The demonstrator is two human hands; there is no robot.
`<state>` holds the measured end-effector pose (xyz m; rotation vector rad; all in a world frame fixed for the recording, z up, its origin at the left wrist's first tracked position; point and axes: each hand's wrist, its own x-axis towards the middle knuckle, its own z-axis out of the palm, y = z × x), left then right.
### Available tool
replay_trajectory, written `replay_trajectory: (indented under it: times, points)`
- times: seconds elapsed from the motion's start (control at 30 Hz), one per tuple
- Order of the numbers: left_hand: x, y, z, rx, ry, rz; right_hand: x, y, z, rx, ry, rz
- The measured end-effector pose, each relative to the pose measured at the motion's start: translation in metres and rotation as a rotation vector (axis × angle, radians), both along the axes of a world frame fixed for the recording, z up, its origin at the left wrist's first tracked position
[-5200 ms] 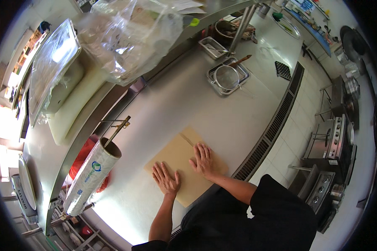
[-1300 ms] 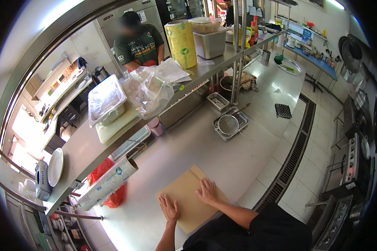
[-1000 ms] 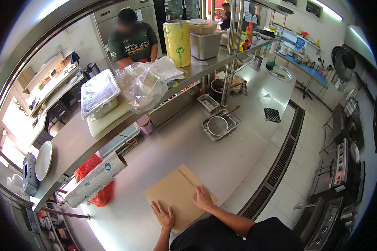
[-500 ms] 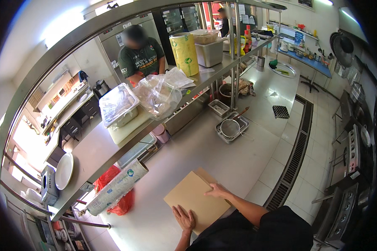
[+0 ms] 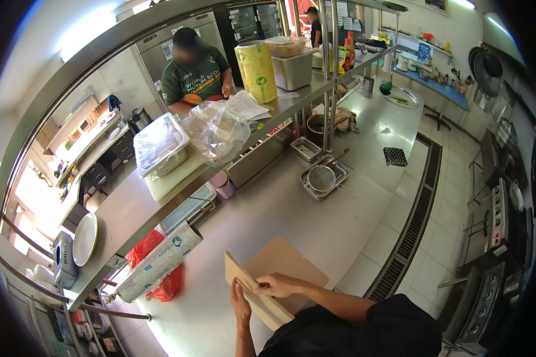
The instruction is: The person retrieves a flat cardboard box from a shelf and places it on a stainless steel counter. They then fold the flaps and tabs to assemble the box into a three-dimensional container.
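Note:
A thick tan rectangular slab [image 5: 260,304] stands tilted up on the worktable; whether it is a board or a stack of sheets I cannot tell. My right hand [image 5: 274,285] has its fingers curled at its upper face and edge. Against its left side, my left hand [image 5: 240,302] holds it with fairly straight fingers. A flat brown sheet [image 5: 289,262], like cardboard, lies on the steel tabletop [image 5: 220,229] just beyond and to the right of the slab.
A large roll of plastic film [image 5: 159,262] hangs at the left beside a red plastic bag [image 5: 171,284]. Farther along are a metal tray [image 5: 338,169] and a strainer [image 5: 321,178]. The raised shelf [image 5: 122,217] holds covered containers. Across it stands a co-worker [image 5: 196,71].
The tan slab was lying flat under both hands. It is now tipped up on edge, uncovering more of the brown sheet. The co-worker's hands have come up into view.

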<state>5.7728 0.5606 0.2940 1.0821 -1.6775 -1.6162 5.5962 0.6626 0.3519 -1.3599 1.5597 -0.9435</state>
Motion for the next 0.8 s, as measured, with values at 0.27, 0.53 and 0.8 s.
replay_trajectory:
  times: [0.27, 0.53, 0.8]
  points:
    - [0.039, -0.021, 0.092, 0.123, -0.079, -0.018, 0.075, -0.019, 0.009, -0.106, -0.131, 0.299]
    - [0.133, -0.061, 0.066, -0.004, -0.302, 0.084, 0.029, -0.018, -0.076, 0.077, 0.364, 0.104]
    - [0.209, -0.072, -0.018, -0.035, -0.36, 0.345, -0.07, 0.046, -0.152, 0.498, 0.57, -0.565]
